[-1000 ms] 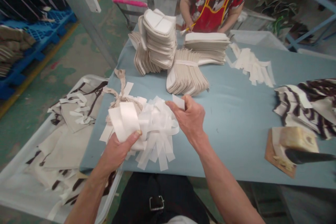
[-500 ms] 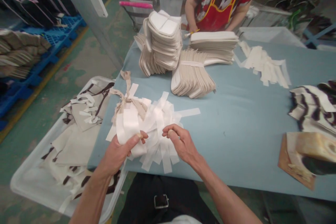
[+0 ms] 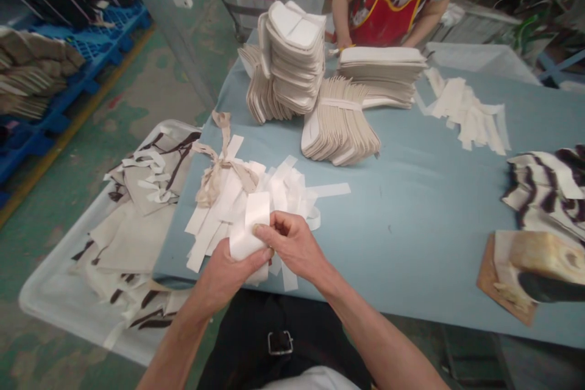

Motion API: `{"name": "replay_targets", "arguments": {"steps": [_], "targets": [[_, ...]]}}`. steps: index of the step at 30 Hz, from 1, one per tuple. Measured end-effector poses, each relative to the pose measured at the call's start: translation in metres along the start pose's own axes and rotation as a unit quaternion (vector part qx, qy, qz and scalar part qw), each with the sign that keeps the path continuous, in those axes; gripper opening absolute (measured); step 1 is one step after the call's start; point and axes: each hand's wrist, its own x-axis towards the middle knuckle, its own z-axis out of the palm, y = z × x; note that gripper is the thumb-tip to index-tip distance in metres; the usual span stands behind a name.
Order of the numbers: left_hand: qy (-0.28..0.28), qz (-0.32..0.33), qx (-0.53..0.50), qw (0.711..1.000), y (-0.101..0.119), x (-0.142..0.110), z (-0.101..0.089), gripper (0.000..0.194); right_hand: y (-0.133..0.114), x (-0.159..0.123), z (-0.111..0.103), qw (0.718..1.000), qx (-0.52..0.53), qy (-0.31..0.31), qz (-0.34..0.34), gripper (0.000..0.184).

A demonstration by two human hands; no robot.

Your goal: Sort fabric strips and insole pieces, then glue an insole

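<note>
My left hand is closed around a bundle of white strips, shiny and bent over in a loop. From the other side my right hand pinches the edge of the same strips, thumb on top. Both hands meet above the near left part of the table. Under and beyond them lies a loose pile of white strips, some translucent. Beige cloth ties lie knotted on its left side.
Stacks of beige pads stand on the blue table. An iron-like tool sits at right, near striped pieces. A white bin of fabric scraps adjoins the left edge. A co-worker stands opposite.
My right hand has moved left and now grips the strips beside my left hand. My left hand has shifted right with the bundle. The camera view has shifted slightly.
</note>
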Motion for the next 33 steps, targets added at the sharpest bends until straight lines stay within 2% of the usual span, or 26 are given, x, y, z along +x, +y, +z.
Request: {"name": "replay_targets", "arguments": {"steps": [2,5,8,14,17,19,22,24,26,28,33], "targets": [[0.005,0.003,-0.019,1.000,-0.002,-0.002,-0.003,0.045,-0.001,0.000,-0.003,1.000,-0.015,-0.009,-0.004,0.050],[0.019,0.026,-0.017,0.999,-0.006,-0.005,-0.008,0.038,-0.001,0.001,-0.011,1.000,-0.025,-0.002,-0.007,0.054],[0.023,0.049,-0.019,0.998,-0.014,-0.004,-0.013,0.044,0.004,0.001,-0.019,0.999,-0.036,0.035,-0.012,0.052],[0.047,0.011,-0.042,0.998,-0.028,0.002,-0.009,0.051,0.015,0.001,-0.016,0.991,-0.066,0.111,-0.034,0.038],[0.058,-0.011,-0.047,0.997,-0.025,0.005,-0.001,0.058,0.014,-0.001,-0.012,0.983,-0.104,0.148,-0.034,0.035],[0.059,-0.026,-0.048,0.997,-0.022,0.006,0.004,0.053,0.012,-0.002,-0.009,0.981,-0.104,0.159,-0.035,0.034],[0.074,-0.015,-0.051,0.996,-0.020,0.008,0.011,0.047,0.011,-0.004,-0.009,0.977,-0.106,0.178,-0.044,0.035],[0.097,-0.005,-0.043,0.994,-0.019,0.011,0.010,0.050,0.010,-0.005,-0.011,0.974,-0.112,0.192,-0.047,0.037],[0.113,0.000,-0.026,0.993,-0.017,0.016,0.006,0.044,0.010,-0.006,-0.015,0.971,-0.112,0.202,-0.060,0.038],[0.120,0.010,0.000,0.993,-0.012,0.019,0.000,0.035,0.009,-0.007,-0.020,0.969,-0.118,0.203,-0.076,0.039],[0.108,0.042,0.065,0.991,0.001,0.023,-0.007,0.050,0.007,-0.007,-0.029,0.972,-0.160,0.158,-0.062,0.043]]}}
